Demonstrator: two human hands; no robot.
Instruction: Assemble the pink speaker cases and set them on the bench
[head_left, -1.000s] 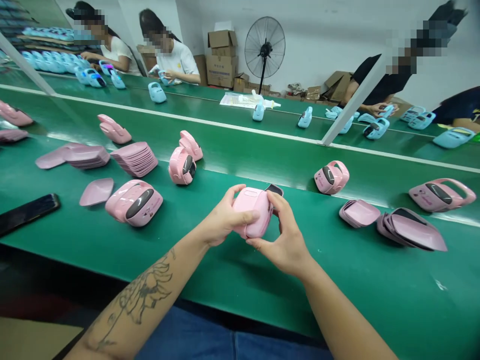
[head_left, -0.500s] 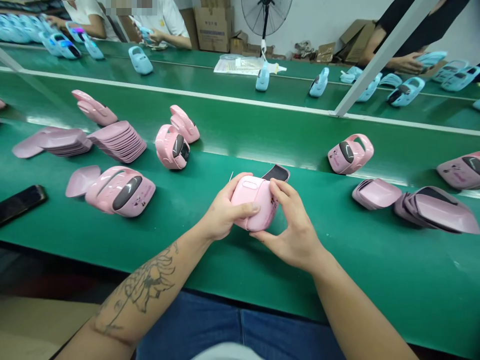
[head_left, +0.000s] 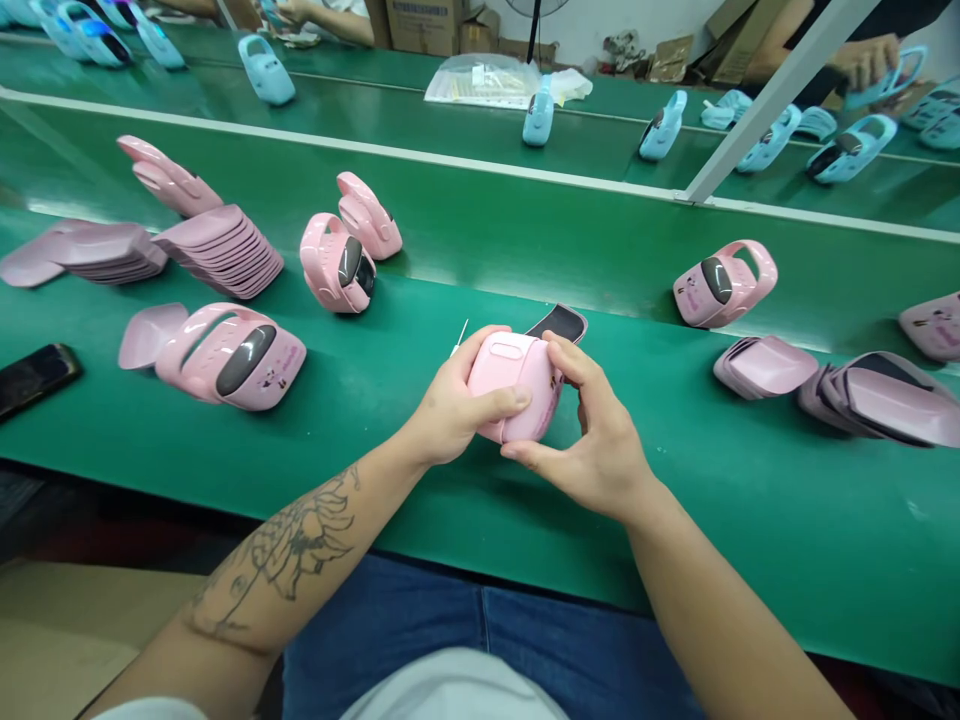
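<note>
Pink casing [head_left: 517, 367] is held over the green table [head_left: 360, 380], its left side gripped by my left hand [head_left: 456, 405], its right edge spanned by my right hand [head_left: 604, 440], thumb at near corner, fingers at far.

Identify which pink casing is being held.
The pink casing mid-view, in the grip of the left hand and right hand. The other pink casings are off to its left and right, with no hand on them.
</note>
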